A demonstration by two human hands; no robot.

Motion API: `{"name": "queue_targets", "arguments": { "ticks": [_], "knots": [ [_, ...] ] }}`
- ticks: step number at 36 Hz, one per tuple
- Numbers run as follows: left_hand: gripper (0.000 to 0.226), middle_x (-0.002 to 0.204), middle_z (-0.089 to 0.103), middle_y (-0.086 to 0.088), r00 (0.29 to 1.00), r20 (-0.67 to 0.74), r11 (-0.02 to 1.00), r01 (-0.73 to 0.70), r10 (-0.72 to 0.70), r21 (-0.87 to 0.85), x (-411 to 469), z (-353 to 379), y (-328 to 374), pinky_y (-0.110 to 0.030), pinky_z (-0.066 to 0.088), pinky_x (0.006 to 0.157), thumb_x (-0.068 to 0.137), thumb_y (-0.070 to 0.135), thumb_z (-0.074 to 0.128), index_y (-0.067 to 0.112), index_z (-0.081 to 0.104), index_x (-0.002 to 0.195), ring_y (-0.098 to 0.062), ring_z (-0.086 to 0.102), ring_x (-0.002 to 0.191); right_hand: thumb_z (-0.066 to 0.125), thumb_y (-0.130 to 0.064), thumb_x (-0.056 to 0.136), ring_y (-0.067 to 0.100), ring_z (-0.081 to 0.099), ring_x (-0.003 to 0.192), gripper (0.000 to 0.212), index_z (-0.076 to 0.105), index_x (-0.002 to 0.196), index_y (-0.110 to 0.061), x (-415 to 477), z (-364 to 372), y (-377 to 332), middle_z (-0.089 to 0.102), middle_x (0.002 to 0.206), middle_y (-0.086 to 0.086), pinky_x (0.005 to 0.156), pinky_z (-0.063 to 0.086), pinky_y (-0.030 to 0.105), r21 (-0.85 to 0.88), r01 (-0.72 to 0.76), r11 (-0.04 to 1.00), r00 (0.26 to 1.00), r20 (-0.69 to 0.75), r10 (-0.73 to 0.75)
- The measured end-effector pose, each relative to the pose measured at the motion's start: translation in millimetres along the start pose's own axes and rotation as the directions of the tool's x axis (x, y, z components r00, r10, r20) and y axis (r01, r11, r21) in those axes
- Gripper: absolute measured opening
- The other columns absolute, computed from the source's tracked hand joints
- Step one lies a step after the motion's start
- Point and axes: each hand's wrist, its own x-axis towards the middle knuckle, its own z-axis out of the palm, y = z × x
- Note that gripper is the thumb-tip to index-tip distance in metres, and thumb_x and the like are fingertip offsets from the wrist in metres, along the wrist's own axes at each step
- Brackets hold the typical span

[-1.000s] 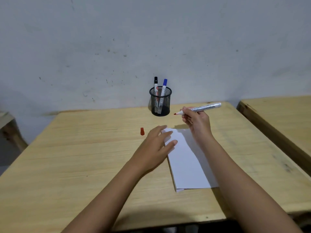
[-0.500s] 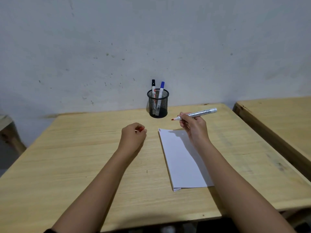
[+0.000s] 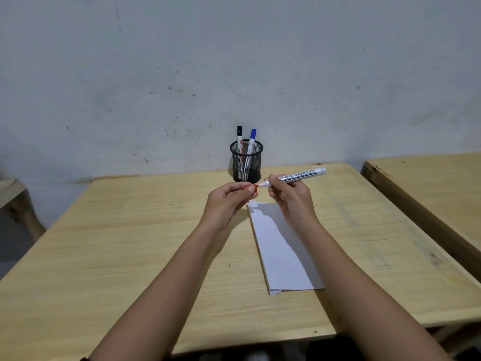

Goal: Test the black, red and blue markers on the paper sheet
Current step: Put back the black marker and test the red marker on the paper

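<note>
My right hand grips the red marker, a white barrel pointing left, above the far end of the paper sheet. My left hand pinches the small red cap right at the marker's tip. The white sheet lies on the wooden table, with small red marks at its far left corner. The black marker and the blue marker stand capped in a black mesh cup at the table's far edge.
A grey wall rises directly behind the table. A second wooden table stands to the right, across a narrow gap. Part of a wooden bench shows at the far left.
My left hand left the paper, picked the red cap up from the table and brought it to the marker's tip. My right hand kept the marker aloft.
</note>
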Motion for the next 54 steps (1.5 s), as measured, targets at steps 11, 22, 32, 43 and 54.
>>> {"name": "queue_targets", "arguments": {
  "ticks": [11, 22, 32, 43, 54],
  "knots": [
    [0.005, 0.085, 0.076, -0.008, 0.999, 0.033, 0.999, 0.037, -0.036, -0.03, -2, 3, 10, -0.015, 0.055, 0.073, 0.078, 0.006, 0.072, 0.006, 0.074, 0.082, -0.015, 0.072, 0.081, 0.062, 0.002, 0.083, 0.005, 0.065, 0.067, 0.011, 0.059, 0.08, -0.009, -7, -2, -11, 0.069, 0.075, 0.006, 0.065, 0.05, 0.014, -0.053, 0.017, 0.998, 0.99, 0.143, -0.009],
    [0.013, 0.081, 0.075, -0.009, 0.992, 0.074, 0.989, 0.108, -0.101, -0.097, -9, 6, 25, -0.012, 0.054, 0.066, 0.08, 0.002, 0.068, -0.003, 0.069, 0.092, -0.011, 0.073, 0.073, 0.057, 0.006, 0.084, 0.002, 0.059, 0.057, 0.017, 0.055, 0.078, -0.009, -14, 5, -19, 0.068, 0.06, -0.005, 0.063, 0.047, 0.014, -0.008, 0.001, 1.0, 0.974, 0.224, 0.001],
    [0.013, 0.08, 0.076, -0.008, 0.994, 0.065, 0.991, 0.098, -0.093, -0.089, -15, 9, 29, -0.012, 0.055, 0.067, 0.079, 0.003, 0.07, -0.001, 0.07, 0.091, -0.011, 0.073, 0.073, 0.066, -0.005, 0.075, 0.006, 0.06, 0.065, 0.01, 0.058, 0.076, -0.012, -20, 7, -13, 0.067, 0.065, -0.003, 0.066, 0.049, 0.014, 0.021, 0.029, 0.999, 0.981, 0.189, -0.032],
    [0.01, 0.081, 0.073, -0.007, 0.991, -0.043, 0.99, -0.125, 0.128, 0.062, 1, 5, 57, -0.016, 0.056, 0.076, 0.08, -0.001, 0.068, 0.005, 0.071, 0.087, -0.012, 0.07, 0.073, 0.055, -0.002, 0.087, 0.008, 0.066, 0.075, 0.009, 0.062, 0.089, -0.006, -6, -3, -33, 0.07, 0.076, 0.0, 0.078, 0.056, 0.018, 0.191, 0.032, 0.981, 0.987, 0.146, -0.061],
    [0.021, 0.086, 0.071, -0.007, 0.978, -0.032, 0.97, -0.198, 0.204, 0.144, 26, 25, 69, -0.028, 0.055, 0.087, 0.077, -0.006, 0.069, 0.008, 0.07, 0.092, -0.014, 0.068, 0.078, 0.068, 0.008, 0.074, 0.018, 0.061, 0.074, 0.027, 0.064, 0.088, -0.016, 13, -9, -45, 0.064, 0.087, -0.002, 0.076, 0.052, 0.036, -0.654, 0.199, 0.73, 0.942, 0.334, 0.042]
  ]
}}
